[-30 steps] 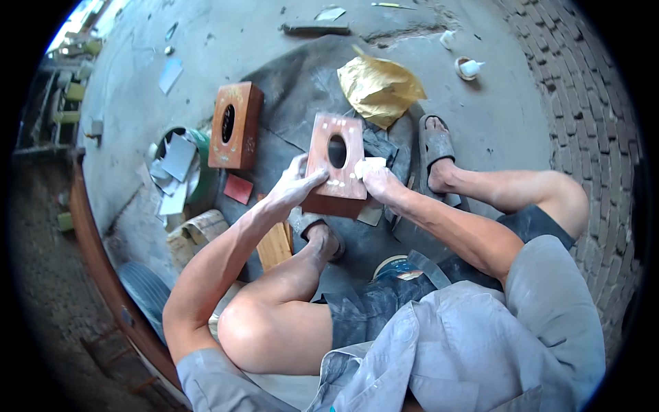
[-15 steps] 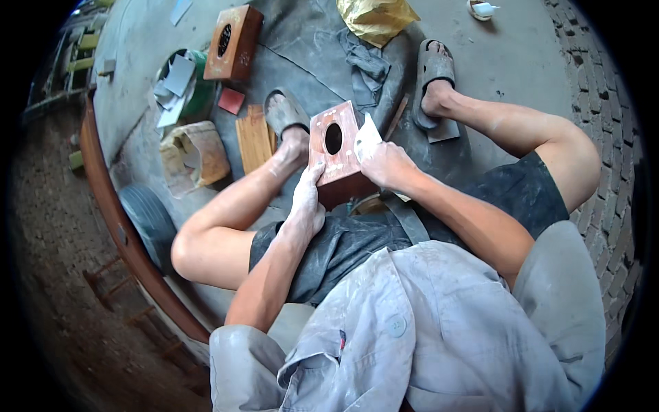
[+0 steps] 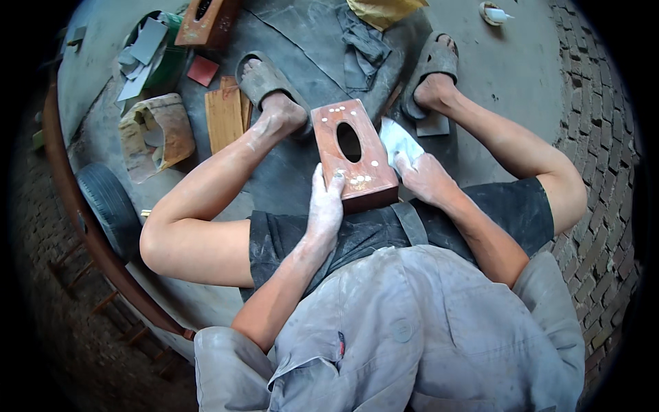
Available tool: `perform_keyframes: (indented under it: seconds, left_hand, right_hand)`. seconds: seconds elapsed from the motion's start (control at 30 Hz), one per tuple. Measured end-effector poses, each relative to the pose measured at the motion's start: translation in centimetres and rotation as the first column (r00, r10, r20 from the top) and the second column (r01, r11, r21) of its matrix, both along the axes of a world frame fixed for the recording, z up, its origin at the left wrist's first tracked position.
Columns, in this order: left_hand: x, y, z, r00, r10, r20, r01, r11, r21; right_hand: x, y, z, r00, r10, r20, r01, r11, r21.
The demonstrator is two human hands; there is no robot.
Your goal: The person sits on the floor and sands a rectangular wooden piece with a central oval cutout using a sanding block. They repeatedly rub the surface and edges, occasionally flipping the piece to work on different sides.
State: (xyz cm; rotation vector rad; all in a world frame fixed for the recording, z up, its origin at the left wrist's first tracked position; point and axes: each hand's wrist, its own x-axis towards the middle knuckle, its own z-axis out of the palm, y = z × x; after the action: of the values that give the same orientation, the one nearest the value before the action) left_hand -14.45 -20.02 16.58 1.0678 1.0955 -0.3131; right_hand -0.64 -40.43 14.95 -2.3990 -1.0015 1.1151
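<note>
A reddish-brown wooden tissue box [image 3: 328, 142] with an oval opening and small pale inlaid spots rests over my lap. My left hand [image 3: 325, 206] grips its near left corner, thumb on the top face and fingers against the side. Its hand and wrist are coated in pale dust. Beside the box's right edge, my right hand [image 3: 427, 180] pinches a folded white sheet [image 3: 399, 141]; whether it is paper or sandpaper I cannot tell. The sheet lies close along the box's right side, and whether it touches the wood is unclear.
A second wooden tissue box [image 3: 199, 27] stands at the far left, near a green bucket [image 3: 168, 69] of sheets. Closer are a red square pad [image 3: 202, 71], wooden boards [image 3: 223, 120], a cut-open plastic container [image 3: 175, 130] and a tyre [image 3: 106, 206]. Grey cloth [image 3: 360, 58] lies ahead.
The box has turned slightly and its top now faces me more. My right hand with the white sheet has moved right and a little nearer. The whole view has shifted.
</note>
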Motion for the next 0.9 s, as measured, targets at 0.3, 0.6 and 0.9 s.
perform_keyframes:
  seconds: [0.3,0.6,0.9]
  left_hand:
    - [2.4,4.8,-5.2,0.985,0.013,-0.175,-0.05,0.976,-0.21]
    - [8.1,6.7,-13.2,0.987,0.012,-0.162,-0.091,0.87,-0.485]
    - [7.2,5.9,-15.6,0.994,-0.001,-0.113,-0.028,0.967,-0.252]
  right_hand:
    - [1.6,2.2,5.4,0.917,-0.323,-0.234,0.394,0.825,0.405]
    - [-1.2,1.1,8.5,0.984,0.174,0.048,-0.179,0.908,0.379]
    - [-1.8,1.8,7.8,0.985,0.161,0.057,-0.17,0.941,0.292]
